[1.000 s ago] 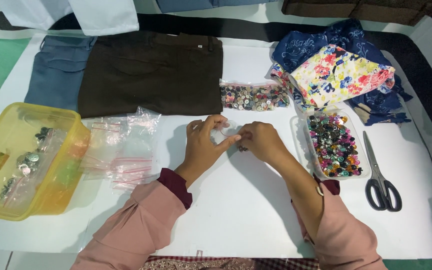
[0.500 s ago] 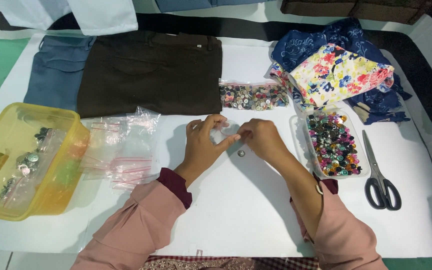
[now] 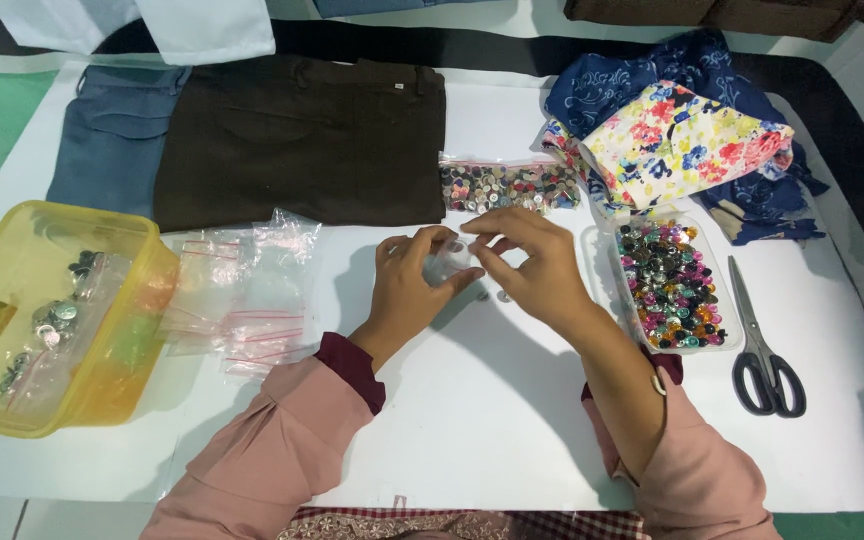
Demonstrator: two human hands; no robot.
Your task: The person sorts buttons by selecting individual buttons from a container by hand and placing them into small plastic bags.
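Holding: I have a small clear plastic bag [image 3: 449, 262] pinched between both hands above the white table [image 3: 472, 420], in the middle of the view.
Left hand [image 3: 407, 290]: fingers closed on the bag's left side, thumb on top; a firm pinch, as far as I can see.
Right hand [image 3: 532, 268]: fingertips closed on the bag's upper right edge, just touching the left hand's fingers.
How it handles: I judge the bag very light, limp and slick; it will crumple and slide unless pinched at the edge, near the mouth.
Where to hold: by the top strip, one hand on each side, so the mouth can be spread.
Bag against grip: it sits between the two hands, mostly hidden by fingers; I cannot tell whether anything is inside.
Small round thing [image 3: 503, 296]: lies on the table just under my right hand, possibly a button.
Nearby: tray of coloured buttons [image 3: 670, 285] right of my right hand, scissors [image 3: 762, 345] beyond it, spare clear bags [image 3: 242, 295] to the left, yellow box [image 3: 47, 315] further left.
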